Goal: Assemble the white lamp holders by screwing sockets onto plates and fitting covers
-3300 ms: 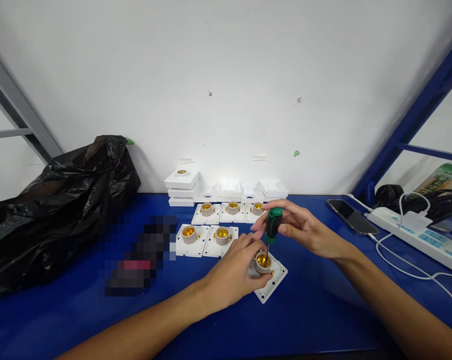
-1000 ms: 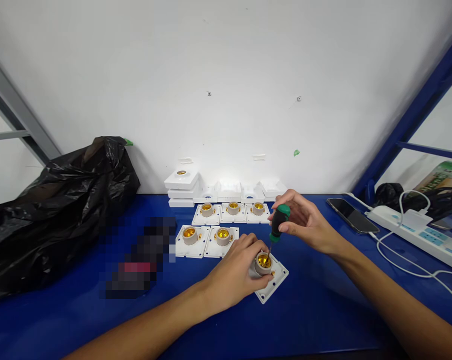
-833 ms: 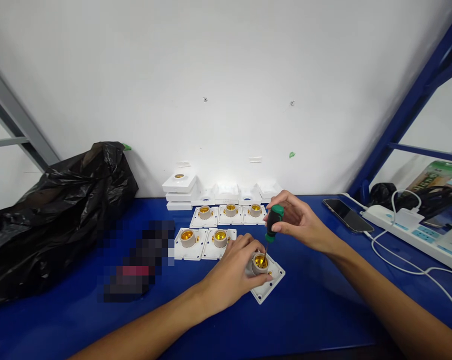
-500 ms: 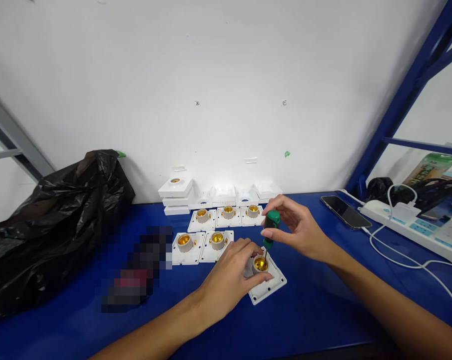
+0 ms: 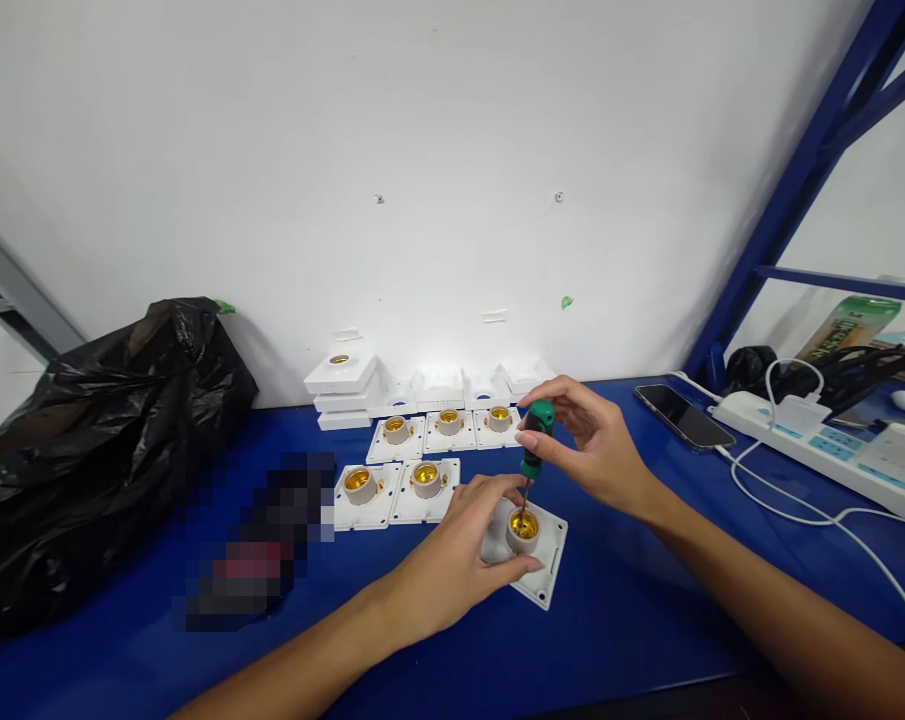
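My left hand point(image 5: 456, 560) has its thumb and fingers around a round lamp holder point(image 5: 523, 542) with a brass-coloured threaded inside. The holder sits on a square white base plate point(image 5: 548, 570) on the table, with one corner under my palm. My right hand point(image 5: 598, 440) grips a stubby green-and-black screwdriver point(image 5: 540, 428) between thumb and fingers. Its shaft points down into the holder, almost upright; the tip is hidden inside. Behind my left hand lie two similar lamp holders on plates point(image 5: 425, 482), and several more stand in a row farther back point(image 5: 449, 424).
White square covers point(image 5: 341, 378) are stacked by the wall, with more beside them. A black plastic bag point(image 5: 137, 440) and a pixelated dark object point(image 5: 257, 550) lie left. To the right are a phone point(image 5: 683, 415), white cables and a power strip point(image 5: 842, 440); blue shelf posts rise behind.
The base plate has turned under my left hand, so different edges and corners show. The screwdriver stands more upright than a second ago. The whole view has shifted a little.
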Demonstrator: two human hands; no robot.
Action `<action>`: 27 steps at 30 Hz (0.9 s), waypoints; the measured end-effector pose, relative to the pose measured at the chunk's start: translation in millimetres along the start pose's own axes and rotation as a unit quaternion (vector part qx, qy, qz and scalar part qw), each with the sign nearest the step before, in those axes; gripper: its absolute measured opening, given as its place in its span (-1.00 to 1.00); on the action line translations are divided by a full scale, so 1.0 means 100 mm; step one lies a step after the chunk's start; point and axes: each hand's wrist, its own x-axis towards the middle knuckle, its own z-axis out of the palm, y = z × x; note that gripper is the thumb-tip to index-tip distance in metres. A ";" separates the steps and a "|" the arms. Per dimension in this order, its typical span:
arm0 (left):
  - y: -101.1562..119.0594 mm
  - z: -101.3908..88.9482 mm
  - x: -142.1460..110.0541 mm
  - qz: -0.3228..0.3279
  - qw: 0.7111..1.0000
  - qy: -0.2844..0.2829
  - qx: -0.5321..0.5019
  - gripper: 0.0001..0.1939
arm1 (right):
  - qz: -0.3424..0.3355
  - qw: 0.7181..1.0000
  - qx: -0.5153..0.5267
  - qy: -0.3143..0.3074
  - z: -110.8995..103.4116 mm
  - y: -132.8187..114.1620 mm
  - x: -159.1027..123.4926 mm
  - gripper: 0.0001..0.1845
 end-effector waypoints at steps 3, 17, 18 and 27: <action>-0.04 0.03 0.02 -0.005 1.000 0.018 0.007 -0.51 | 0.013 0.999 -0.003 -0.029 0.01 0.01 -0.02 -0.73; 0.03 0.01 0.03 -0.027 0.999 0.018 -0.012 -0.70 | 0.026 0.995 0.051 -0.084 -0.01 -0.03 -0.03 -0.70; 0.02 0.01 0.03 -0.028 0.999 0.019 -0.012 -0.71 | 0.027 0.994 0.053 -0.087 -0.01 -0.04 -0.03 -0.70; -0.03 0.03 0.03 -0.032 0.999 0.020 -0.018 -0.69 | 0.045 0.992 0.056 -0.105 -0.02 -0.05 0.00 -0.70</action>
